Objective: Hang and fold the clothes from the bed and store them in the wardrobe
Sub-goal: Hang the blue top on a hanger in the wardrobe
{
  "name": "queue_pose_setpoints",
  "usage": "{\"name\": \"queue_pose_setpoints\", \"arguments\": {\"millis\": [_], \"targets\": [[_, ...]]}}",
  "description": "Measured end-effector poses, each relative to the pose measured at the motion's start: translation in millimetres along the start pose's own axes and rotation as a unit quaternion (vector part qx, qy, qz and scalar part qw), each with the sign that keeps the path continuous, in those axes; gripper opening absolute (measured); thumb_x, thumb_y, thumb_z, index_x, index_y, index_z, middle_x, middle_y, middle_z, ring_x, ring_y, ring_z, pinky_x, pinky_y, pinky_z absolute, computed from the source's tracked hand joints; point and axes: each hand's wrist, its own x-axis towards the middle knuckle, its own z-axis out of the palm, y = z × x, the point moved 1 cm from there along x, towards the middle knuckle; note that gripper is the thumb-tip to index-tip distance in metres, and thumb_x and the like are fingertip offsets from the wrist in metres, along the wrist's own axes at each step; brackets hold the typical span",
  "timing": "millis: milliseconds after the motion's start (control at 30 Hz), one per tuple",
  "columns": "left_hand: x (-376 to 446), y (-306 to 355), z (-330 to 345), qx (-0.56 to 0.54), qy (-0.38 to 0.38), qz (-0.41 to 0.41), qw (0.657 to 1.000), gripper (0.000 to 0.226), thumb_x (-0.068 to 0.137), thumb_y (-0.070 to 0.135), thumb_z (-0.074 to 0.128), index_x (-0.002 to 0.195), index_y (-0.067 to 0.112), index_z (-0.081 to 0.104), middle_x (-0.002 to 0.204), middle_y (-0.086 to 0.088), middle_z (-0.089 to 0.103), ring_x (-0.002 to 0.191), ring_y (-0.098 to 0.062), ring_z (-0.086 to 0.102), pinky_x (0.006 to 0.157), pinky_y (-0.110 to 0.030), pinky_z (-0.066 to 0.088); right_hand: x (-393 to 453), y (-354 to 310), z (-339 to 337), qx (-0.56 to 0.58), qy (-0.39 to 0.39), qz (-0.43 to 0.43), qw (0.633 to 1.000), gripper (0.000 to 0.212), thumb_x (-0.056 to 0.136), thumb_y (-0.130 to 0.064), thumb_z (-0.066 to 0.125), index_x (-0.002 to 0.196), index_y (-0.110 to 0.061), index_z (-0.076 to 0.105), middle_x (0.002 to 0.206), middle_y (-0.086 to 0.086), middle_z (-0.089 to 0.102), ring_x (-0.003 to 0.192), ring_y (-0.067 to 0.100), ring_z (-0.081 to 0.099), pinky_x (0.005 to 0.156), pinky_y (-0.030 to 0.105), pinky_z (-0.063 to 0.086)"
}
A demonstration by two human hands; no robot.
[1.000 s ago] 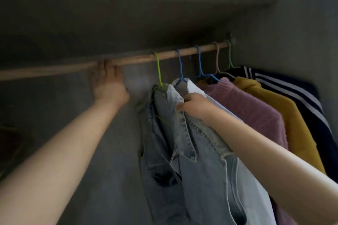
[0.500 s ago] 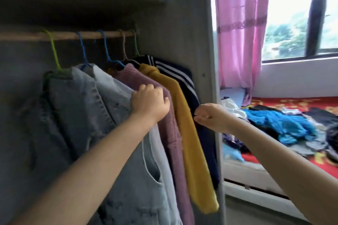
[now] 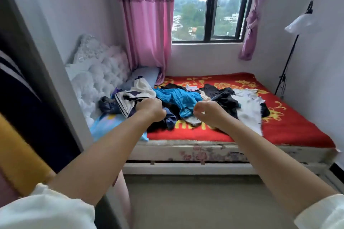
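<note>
Both hands are held out in the air in front of the person, and neither has a grip on anything. The left hand is curled into a loose fist; the right hand has its fingers bent inward, thumb and forefinger close but empty. Both arms are bare, with a white sleeve at each shoulder.

Beyond the hands lies the pile of clothes, heaped loosely across the middle of the bed. It is a crumpled mix: a bright blue garment in the centre, black pieces to its right, a white one spread toward the right, and a cream and dark striped piece on the left near the tufted white headboard. The pile sits past both hands, and whether they touch it cannot be told.

The red blanket is bare toward the near right corner and along the far edge. Open floor lies between the person and the bed frame. At the left edge stands the wardrobe side, with a yellow garment and a dark striped one hanging inside. A pink curtain and window stand behind the bed.
</note>
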Motion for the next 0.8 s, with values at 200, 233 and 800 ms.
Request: {"name": "queue_pose_setpoints", "arguments": {"millis": [200,233,800], "targets": [[85,72,57,-0.018,-0.053,0.042,0.998,0.022,0.091,0.028,0.045,0.091,0.01,0.057,0.104,-0.009,0.057,0.103,-0.028,0.053,0.08,-0.034,0.044,20,118,13,-0.008,-0.034,0.072,0.997,0.022,0.092,-0.015,0.052,0.105,-0.002,0.064,0.107,0.013,0.062,0.099,0.024,0.056,0.079,0.025,0.039],[98,80,67,-0.017,-0.063,0.048,0.997,0.022,0.091,0.029,0.045,0.084,0.011,0.054,0.098,-0.008,0.056,0.099,-0.028,0.053,0.079,-0.034,0.044,24,134,17,-0.01,-0.04,0.084,0.996,0.022,0.092,-0.015,0.052,0.105,-0.002,0.064,0.107,0.013,0.062,0.099,0.024,0.056,0.075,0.024,0.037],[406,118,199,0.005,-0.173,0.098,0.98,0.019,0.095,0.028,0.042,0.093,0.01,0.047,0.106,-0.011,0.055,0.099,-0.029,0.053,0.076,-0.037,0.046,248,338,73,-0.018,-0.131,0.229,0.964,0.026,0.095,-0.016,0.044,0.105,-0.001,0.062,0.103,0.012,0.065,0.084,0.022,0.056,0.061,0.021,0.037]]}}
